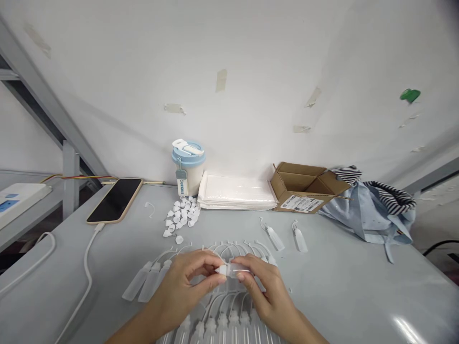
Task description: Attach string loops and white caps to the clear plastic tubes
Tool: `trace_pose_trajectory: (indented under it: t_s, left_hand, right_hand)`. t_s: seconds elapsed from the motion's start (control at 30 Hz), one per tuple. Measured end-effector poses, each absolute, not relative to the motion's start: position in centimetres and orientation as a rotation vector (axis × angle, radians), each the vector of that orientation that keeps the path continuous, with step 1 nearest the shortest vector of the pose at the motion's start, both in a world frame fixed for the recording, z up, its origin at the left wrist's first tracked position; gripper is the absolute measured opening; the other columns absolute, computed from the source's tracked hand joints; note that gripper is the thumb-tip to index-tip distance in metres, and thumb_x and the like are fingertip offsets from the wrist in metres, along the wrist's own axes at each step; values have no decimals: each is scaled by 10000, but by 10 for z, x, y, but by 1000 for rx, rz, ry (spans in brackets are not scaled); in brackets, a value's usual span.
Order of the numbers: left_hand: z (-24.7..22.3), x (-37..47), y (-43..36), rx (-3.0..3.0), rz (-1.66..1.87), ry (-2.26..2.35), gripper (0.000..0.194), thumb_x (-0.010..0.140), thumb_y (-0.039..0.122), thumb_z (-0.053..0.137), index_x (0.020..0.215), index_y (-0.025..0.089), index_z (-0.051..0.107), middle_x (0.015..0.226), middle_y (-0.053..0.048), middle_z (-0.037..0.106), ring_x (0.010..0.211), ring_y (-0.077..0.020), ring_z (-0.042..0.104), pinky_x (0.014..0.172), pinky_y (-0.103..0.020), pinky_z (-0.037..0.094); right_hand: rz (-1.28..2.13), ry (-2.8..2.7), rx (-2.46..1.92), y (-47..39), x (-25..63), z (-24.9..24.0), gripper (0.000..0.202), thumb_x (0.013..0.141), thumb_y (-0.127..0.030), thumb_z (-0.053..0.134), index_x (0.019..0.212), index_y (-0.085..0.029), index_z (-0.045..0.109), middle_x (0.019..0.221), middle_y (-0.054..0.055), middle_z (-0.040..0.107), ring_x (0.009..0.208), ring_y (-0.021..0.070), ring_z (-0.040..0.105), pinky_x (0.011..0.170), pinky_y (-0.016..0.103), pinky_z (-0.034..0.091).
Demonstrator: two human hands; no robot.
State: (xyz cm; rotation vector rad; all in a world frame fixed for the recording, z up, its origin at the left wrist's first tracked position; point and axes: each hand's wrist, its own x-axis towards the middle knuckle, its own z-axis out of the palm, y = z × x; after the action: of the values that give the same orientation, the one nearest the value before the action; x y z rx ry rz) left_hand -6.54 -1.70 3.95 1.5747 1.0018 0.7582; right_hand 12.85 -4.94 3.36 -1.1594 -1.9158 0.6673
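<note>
My right hand [268, 286] pinches the body of a small translucent squeeze bottle [234, 272], which lies sideways with its top toward the left. At that end, the fingers of my left hand [186, 282] are closed on a white pointed nozzle cap [221, 270]. Beneath and around both hands are rows of similar bottles [222, 329] with thin looped tails at their tops, partly hidden by my hands. Several more bottles [136, 282] lean to the left of my left hand. Two single bottles [275, 238] lie farther back on the right.
Loose white caps [181, 213] are heaped before a blue-lidded cup [191, 172]. Behind stand a stack of white packets [237, 191], an open cardboard box [304, 186] and a light blue cloth bag [369, 215]. A phone [115, 200] with a white cable [86, 267] lies left on the grey table [358, 286].
</note>
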Motion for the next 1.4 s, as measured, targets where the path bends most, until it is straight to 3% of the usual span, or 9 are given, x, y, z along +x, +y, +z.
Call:
trace_pose_trajectory:
  t_s: [0.2, 0.47, 0.8, 1.07, 1.23, 1.4]
  left_hand:
    - [41, -65, -17, 1500, 650, 996, 126, 804, 325, 598, 823, 211, 648, 784, -8, 628, 734, -168, 590, 690, -262, 495]
    - [44, -64, -16, 1555, 530, 992, 300, 884, 441, 452, 759, 194, 567, 570, 36, 546, 564, -134, 528, 572, -225, 415]
    - [44, -64, -22, 1448, 458, 951, 318, 888, 365, 436, 608, 213, 442, 442, 58, 496, 453, -121, 473, 531, -225, 390]
    - [41, -64, -17, 973, 366, 839, 524, 831, 590, 461, 508, 178, 452, 453, 62, 411, 347, -90, 429, 384, -216, 344]
    - [41, -66, -16, 1078, 429, 825, 355, 796, 463, 603, 630, 157, 533, 505, 31, 543, 451, -107, 520, 483, -224, 426]
    - [43, -66, -16, 1166, 515, 799, 267, 781, 399, 645, 735, 188, 488, 577, 42, 589, 538, -112, 548, 553, -224, 459]
  right_hand:
    - [729, -1898, -1200, -51, 129, 34, 253, 950, -293, 409, 1012, -191, 633, 708, 24, 628, 598, 150, 566, 549, 247, 439]
    - [619, -1926, -1131, -49, 128, 31, 226, 944, -266, 424, 1026, -179, 616, 703, 33, 619, 593, 153, 560, 545, 256, 456]
    - [513, -2012, -1024, -49, 127, 33, 214, 948, -221, 416, 1087, -193, 576, 760, 49, 633, 644, 167, 571, 561, 271, 485]
    - [526, -2053, -979, -49, 127, 34, 220, 939, -194, 437, 1122, -185, 559, 837, 77, 630, 731, 184, 582, 605, 285, 500]
    - [527, -2017, -1019, -49, 128, 34, 210, 941, -204, 426, 1102, -189, 561, 800, 57, 633, 685, 168, 581, 597, 273, 489]
    - [598, -1997, -1078, -49, 127, 38, 210, 960, -234, 386, 1045, -197, 575, 764, 35, 636, 635, 154, 577, 584, 259, 467]
